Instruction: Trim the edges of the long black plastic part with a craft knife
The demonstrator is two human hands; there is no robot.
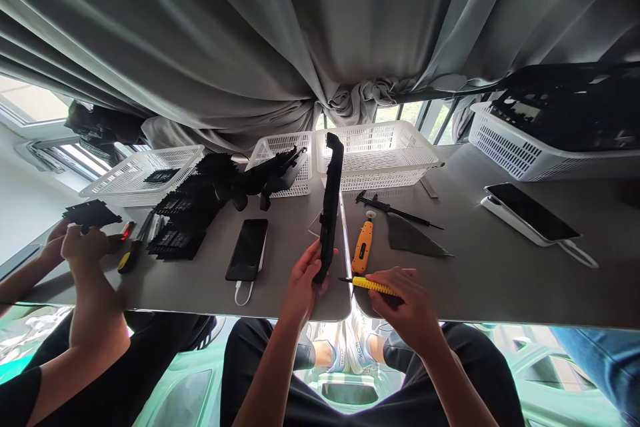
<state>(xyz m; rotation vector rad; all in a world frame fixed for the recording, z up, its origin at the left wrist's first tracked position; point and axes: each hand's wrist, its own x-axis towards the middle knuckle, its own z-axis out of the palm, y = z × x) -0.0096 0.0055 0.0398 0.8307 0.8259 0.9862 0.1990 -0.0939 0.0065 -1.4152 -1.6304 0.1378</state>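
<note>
While the left hand (pixel 304 280) grips the upright black panel (pixel 331 207) at frame centre, the right hand (pixel 403 300), clenched on the yellow knife (pixel 373 285), could slip and cut.

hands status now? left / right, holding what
Left hand: closed on the long black part, held upright on the table.
Right hand: closed on the yellow-handled tool, tip near the part.

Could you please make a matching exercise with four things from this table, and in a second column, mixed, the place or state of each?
Things:
1. long black part
2. yellow tool
3. orange tool
4. black phone

Places or states:
A. lies on the table, with a white cable plugged in
B. held upright by the left hand
C. lies on the table, untouched, between both hands
D. gripped by the right hand

Pairs: 1-B, 2-D, 3-C, 4-A
</note>
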